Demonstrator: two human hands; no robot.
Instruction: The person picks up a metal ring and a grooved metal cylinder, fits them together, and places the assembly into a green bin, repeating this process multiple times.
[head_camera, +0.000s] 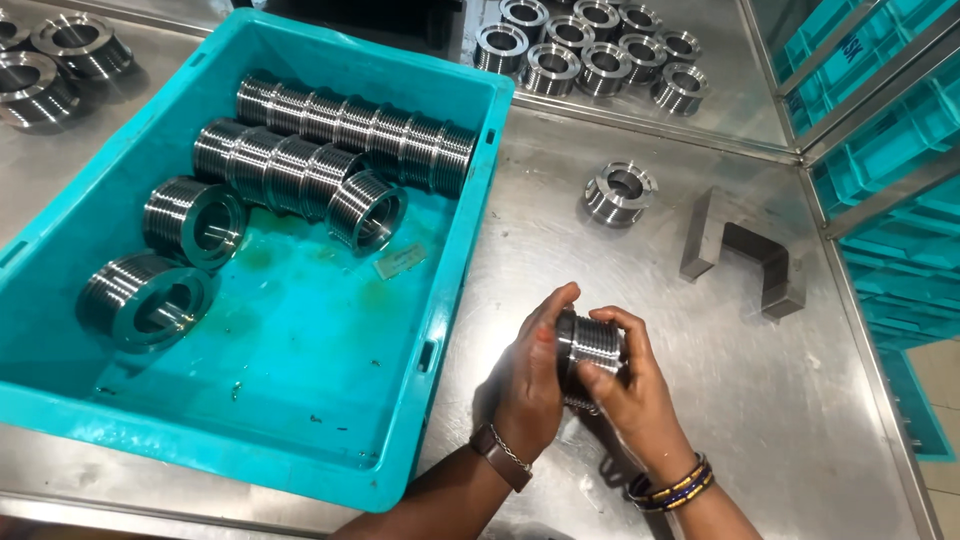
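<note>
My left hand (532, 375) and right hand (630, 385) both curl closed around one grooved steel ring (588, 345), held just above the steel table (760, 400) beside the teal crate (300, 330); I'd grip the ridges firmly, turning slowly; oily metal probably slips.

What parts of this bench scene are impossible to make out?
Head view only:
- Ribbed metal ring: its far end face is covered by the left hand and right hand.
- Rings at top left: cut by the frame edge.
- Small flat scrap in the teal crate: too small to identify.
</note>
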